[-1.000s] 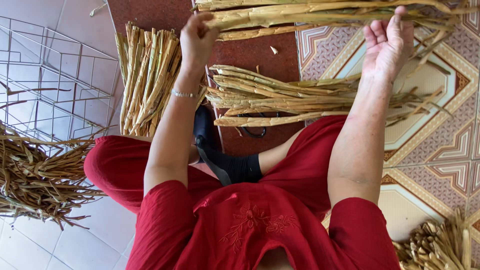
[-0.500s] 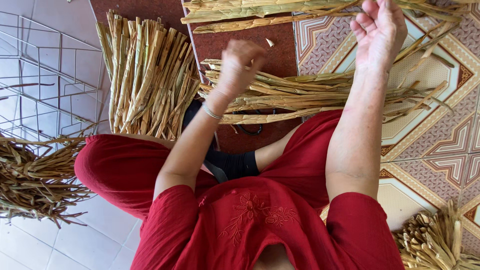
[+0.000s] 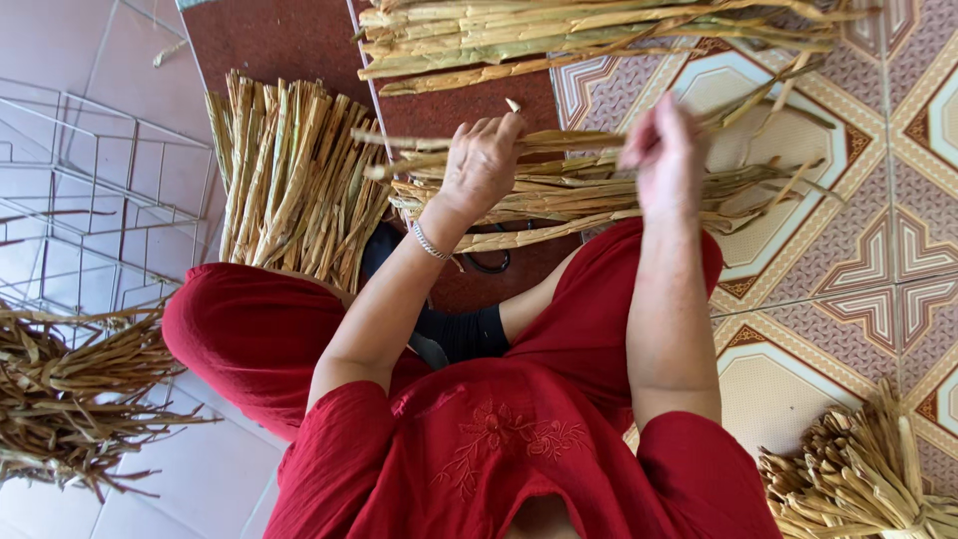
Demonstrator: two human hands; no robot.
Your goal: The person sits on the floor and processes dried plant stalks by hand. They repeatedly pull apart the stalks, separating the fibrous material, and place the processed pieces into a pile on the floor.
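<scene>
Your left hand [image 3: 484, 160] is closed in a pinch on one dried stalk [image 3: 559, 140], holding it level just above the loose pile [image 3: 599, 195] that lies across your lap. Your right hand [image 3: 664, 155] is on the same stalk further along, but it is blurred, so you cannot tell whether its fingers are shut on it or only brushing it.

The stalk looks light, dry and fairly stiff, and probably brittle: it should snap or split along its length if bent sharply. Its skin seems papery, so a firm pinch will likely hold without slipping. Take it near the thicker end and support it with both hands set apart, since the thin tip will droop.

Left of the pile stands a neat bundle [image 3: 289, 180] of stalks against your knee. Beyond the pile, further from you, lies a greener heap [image 3: 599, 35]. Well left of the pile sit a wire rack [image 3: 90, 180] and a darker tangled heap [image 3: 70, 399].
</scene>
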